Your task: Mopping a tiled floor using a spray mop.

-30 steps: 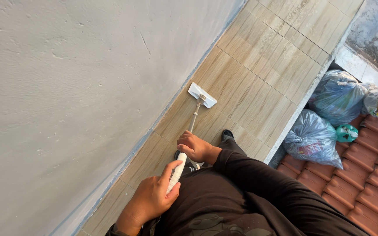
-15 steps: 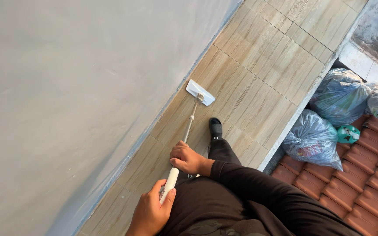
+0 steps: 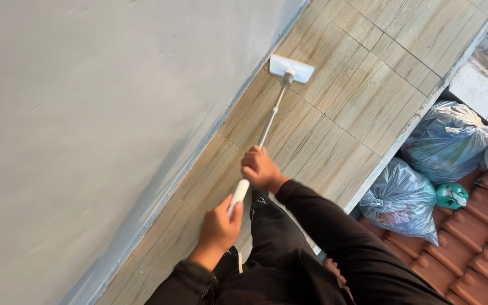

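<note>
I hold a flat mop with both hands. Its white rectangular head (image 3: 292, 68) lies on the wood-look tile floor (image 3: 368, 96) close to the base of the grey wall (image 3: 86, 113). The thin metal pole (image 3: 270, 116) runs back toward me. My right hand (image 3: 262, 169) grips the pole partway down. My left hand (image 3: 219, 226) is closed around the white handle end (image 3: 238, 195). Both arms wear dark sleeves, and my dark trousers show below.
The tiled strip is narrow, with the wall on the left and a raised edge (image 3: 402, 141) on the right. Beyond that edge, tied plastic rubbish bags (image 3: 402, 200) and a small green object (image 3: 452, 196) rest on red roof tiles (image 3: 475, 237).
The mop head has slid farther away from me along the wall base. My hands stay on the pole and handle, arms stretched farther forward.
</note>
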